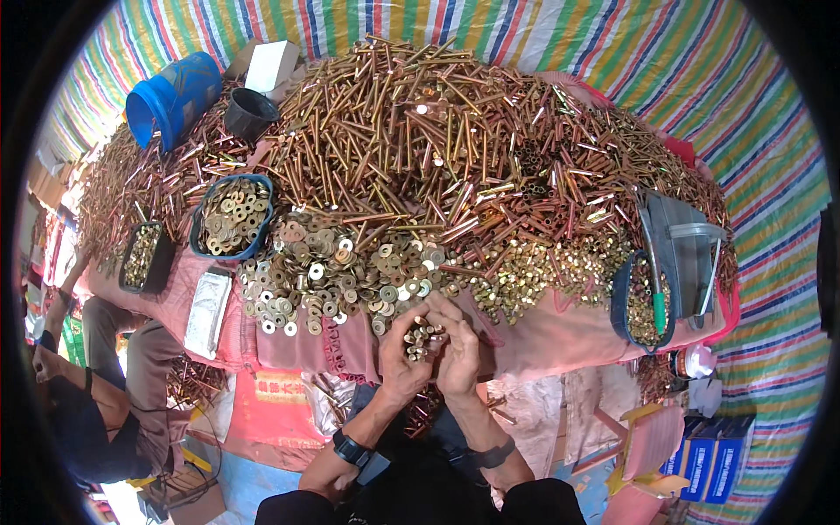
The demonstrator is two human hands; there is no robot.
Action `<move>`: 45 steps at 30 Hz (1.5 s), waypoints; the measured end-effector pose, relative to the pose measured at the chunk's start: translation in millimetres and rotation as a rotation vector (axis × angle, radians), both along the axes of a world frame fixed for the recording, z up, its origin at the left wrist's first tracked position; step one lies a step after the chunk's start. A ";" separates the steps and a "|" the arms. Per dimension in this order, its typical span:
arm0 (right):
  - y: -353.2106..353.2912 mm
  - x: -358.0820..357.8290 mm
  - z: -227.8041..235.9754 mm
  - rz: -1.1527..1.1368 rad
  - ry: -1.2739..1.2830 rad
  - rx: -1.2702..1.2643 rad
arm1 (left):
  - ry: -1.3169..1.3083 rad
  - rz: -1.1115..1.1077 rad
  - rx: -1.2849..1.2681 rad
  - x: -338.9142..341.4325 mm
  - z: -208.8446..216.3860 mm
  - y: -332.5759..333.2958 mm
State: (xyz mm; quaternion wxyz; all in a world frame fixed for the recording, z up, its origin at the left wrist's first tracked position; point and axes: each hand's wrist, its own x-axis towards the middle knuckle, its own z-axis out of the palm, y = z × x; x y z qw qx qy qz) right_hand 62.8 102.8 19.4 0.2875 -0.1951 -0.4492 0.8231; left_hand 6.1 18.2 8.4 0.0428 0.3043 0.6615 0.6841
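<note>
Cupped together at the near edge of the work surface, my left hand (403, 357) and my right hand (459, 357) close around a bundle of short brass-coloured bolts (423, 339), their ends facing up. Just beyond my fingers lies a heap of flat round washers (337, 271). To its right spreads a heap of small gold-coloured nuts (551, 267). Behind both rises a large mound of long brass-coloured bolts (394, 131), some looking like hollow sleeves.
A blue basket (199, 229) holds washers, and a dark tray (160, 278) holds small parts. A blue bucket (192, 92) and black pot (249, 114) lie on the mound. Right stand a nut-filled container (623, 315) and grey scoop (678, 245). Another person (96, 394) sits left.
</note>
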 end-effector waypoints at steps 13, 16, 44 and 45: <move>2.9 8.8 0.7 0.079 -0.105 0.645 | 0.206 0.168 -0.006 3.9 -5.1 3.4; 2.6 14.8 6.2 0.086 -0.075 0.712 | 0.207 0.210 -0.020 -1.4 -2.8 1.6; 101.1 -3.9 27.5 0.041 -0.454 1.250 | -0.464 -0.071 0.112 -1.7 5.3 -19.7; 99.8 1.2 36.6 0.142 -0.461 0.963 | -0.460 -0.059 0.134 -1.3 6.5 -19.4</move>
